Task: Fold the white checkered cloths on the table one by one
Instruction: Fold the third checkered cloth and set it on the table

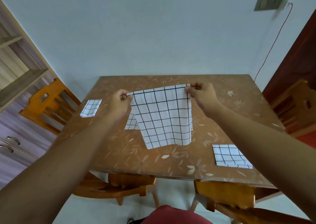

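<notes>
Holding up one cloth to fold

Closest to us, a folded cloth (230,156) lies flat near the front right of the table (119,155). It looks done.

A little farther out, we hold the cloth (162,116) up in the air over the middle of the table. It hangs open and loose. Our left hand (119,102) pinches its top left corner. Our right hand (201,93) pinches its top right corner. Our fingers are pressed tight on the edge.

Another cloth (130,122) peeks out behind it, lying on the table. One more folded cloth (90,108) sits far left.

We think this fold is just starting. Next we should bring the two corners together, or lay the cloth down flat and fold it in half, keeping the edges lined up.
</notes>
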`<move>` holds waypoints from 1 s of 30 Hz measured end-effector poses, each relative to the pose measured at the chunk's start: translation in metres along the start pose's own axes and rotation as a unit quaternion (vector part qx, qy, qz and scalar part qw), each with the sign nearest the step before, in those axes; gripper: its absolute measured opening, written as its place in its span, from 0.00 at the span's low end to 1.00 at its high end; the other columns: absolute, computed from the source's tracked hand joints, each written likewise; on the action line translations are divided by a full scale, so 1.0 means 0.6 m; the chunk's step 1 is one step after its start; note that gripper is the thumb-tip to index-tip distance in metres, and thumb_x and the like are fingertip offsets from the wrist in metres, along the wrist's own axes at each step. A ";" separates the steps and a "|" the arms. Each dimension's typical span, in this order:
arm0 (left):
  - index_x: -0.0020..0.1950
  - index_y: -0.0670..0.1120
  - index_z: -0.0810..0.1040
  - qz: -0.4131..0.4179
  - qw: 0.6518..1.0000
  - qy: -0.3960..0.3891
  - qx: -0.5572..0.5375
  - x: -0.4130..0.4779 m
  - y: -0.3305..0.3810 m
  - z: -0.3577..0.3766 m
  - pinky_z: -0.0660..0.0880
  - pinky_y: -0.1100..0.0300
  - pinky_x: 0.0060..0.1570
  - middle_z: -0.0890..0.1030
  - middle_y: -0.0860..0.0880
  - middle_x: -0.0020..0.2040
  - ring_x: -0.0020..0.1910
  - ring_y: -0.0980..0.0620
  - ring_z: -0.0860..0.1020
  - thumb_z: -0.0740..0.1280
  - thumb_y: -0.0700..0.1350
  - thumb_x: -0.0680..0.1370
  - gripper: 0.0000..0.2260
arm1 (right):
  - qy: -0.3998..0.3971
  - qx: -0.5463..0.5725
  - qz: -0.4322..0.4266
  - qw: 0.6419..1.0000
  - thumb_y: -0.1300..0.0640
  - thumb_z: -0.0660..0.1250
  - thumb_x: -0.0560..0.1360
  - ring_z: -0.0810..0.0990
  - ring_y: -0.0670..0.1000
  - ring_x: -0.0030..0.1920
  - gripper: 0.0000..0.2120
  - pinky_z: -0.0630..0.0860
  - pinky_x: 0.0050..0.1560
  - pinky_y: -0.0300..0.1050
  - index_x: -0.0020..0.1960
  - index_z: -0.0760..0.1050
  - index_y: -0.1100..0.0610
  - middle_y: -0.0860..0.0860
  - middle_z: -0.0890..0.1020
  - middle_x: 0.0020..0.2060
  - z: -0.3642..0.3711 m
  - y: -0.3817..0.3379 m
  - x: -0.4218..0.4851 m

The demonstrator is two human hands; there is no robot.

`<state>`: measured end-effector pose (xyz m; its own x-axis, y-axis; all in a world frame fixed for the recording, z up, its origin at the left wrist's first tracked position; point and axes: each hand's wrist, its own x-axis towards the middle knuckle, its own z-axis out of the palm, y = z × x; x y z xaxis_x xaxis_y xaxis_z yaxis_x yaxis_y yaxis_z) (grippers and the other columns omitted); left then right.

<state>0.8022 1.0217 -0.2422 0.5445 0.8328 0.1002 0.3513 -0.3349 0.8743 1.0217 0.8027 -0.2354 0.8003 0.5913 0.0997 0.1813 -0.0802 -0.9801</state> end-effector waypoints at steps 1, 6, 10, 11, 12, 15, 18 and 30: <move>0.54 0.50 0.76 -0.008 1.000 0.001 0.008 -0.001 0.001 0.001 0.70 0.58 0.33 0.78 0.47 0.45 0.42 0.49 0.76 0.67 0.44 0.82 0.02 | 0.003 -0.008 -0.012 1.000 0.58 0.72 0.76 0.73 0.52 0.38 0.08 0.73 0.44 0.49 0.43 0.80 0.64 0.56 0.77 0.36 0.001 -0.003 -0.001; 0.67 0.51 0.74 0.109 0.989 -0.035 0.090 -0.013 0.034 0.017 0.69 0.62 0.59 0.75 0.54 0.63 0.61 0.57 0.74 0.71 0.48 0.79 0.17 | -0.013 -0.161 -0.107 0.981 0.58 0.69 0.78 0.68 0.48 0.31 0.12 0.65 0.34 0.44 0.38 0.75 0.63 0.50 0.72 0.28 0.008 -0.023 -0.006; 0.69 0.59 0.72 0.247 0.947 -0.145 0.143 -0.030 0.114 0.055 0.69 0.58 0.65 0.77 0.60 0.63 0.64 0.61 0.74 0.74 0.53 0.76 0.23 | -0.061 -0.243 -0.165 0.954 0.57 0.67 0.77 0.81 0.51 0.38 0.06 0.78 0.45 0.50 0.44 0.82 0.54 0.50 0.83 0.35 0.022 -0.039 -0.016; 0.69 0.58 0.74 0.259 0.940 -0.165 0.147 -0.035 0.133 0.065 0.71 0.57 0.64 0.79 0.61 0.61 0.62 0.61 0.75 0.74 0.52 0.76 0.22 | -0.074 -0.250 -0.175 0.949 0.57 0.67 0.77 0.82 0.51 0.40 0.05 0.79 0.47 0.50 0.46 0.82 0.53 0.50 0.84 0.36 0.025 -0.040 -0.020; 0.66 0.57 0.76 0.263 0.937 -0.178 0.145 -0.038 0.146 0.075 0.73 0.56 0.62 0.81 0.60 0.57 0.60 0.61 0.77 0.74 0.50 0.76 0.19 | -0.084 -0.248 -0.184 0.947 0.58 0.67 0.77 0.83 0.49 0.41 0.06 0.79 0.48 0.49 0.49 0.82 0.52 0.48 0.85 0.38 0.026 -0.042 -0.023; 0.57 0.53 0.80 0.272 0.937 -0.173 0.132 -0.040 0.162 0.091 0.77 0.51 0.55 0.83 0.56 0.47 0.51 0.56 0.81 0.71 0.46 0.78 0.09 | -0.081 -0.216 -0.179 0.956 0.58 0.69 0.78 0.83 0.42 0.40 0.05 0.76 0.44 0.36 0.53 0.76 0.52 0.48 0.87 0.39 0.019 -0.043 -0.031; 0.54 0.53 0.82 0.284 0.934 -0.169 0.137 -0.037 0.160 0.098 0.77 0.48 0.56 0.82 0.55 0.48 0.51 0.54 0.80 0.71 0.47 0.78 0.06 | -0.058 -0.206 -0.167 0.962 0.57 0.70 0.78 0.80 0.39 0.37 0.11 0.69 0.38 0.30 0.52 0.69 0.47 0.48 0.86 0.37 0.010 -0.040 -0.035; 0.46 0.51 0.81 0.262 0.945 -0.169 0.097 -0.042 0.169 0.111 0.78 0.47 0.50 0.83 0.53 0.42 0.43 0.52 0.80 0.71 0.46 0.78 0.01 | -0.083 -0.182 -0.170 0.965 0.57 0.70 0.77 0.81 0.54 0.37 0.14 0.76 0.42 0.48 0.54 0.65 0.47 0.54 0.86 0.36 0.014 -0.040 -0.037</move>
<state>0.8751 0.9374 -0.1876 0.8829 0.3531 0.3095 0.0816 -0.7645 0.6394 0.9947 0.7982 -0.2153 0.5613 0.7513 0.3471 0.6308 -0.1169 -0.7671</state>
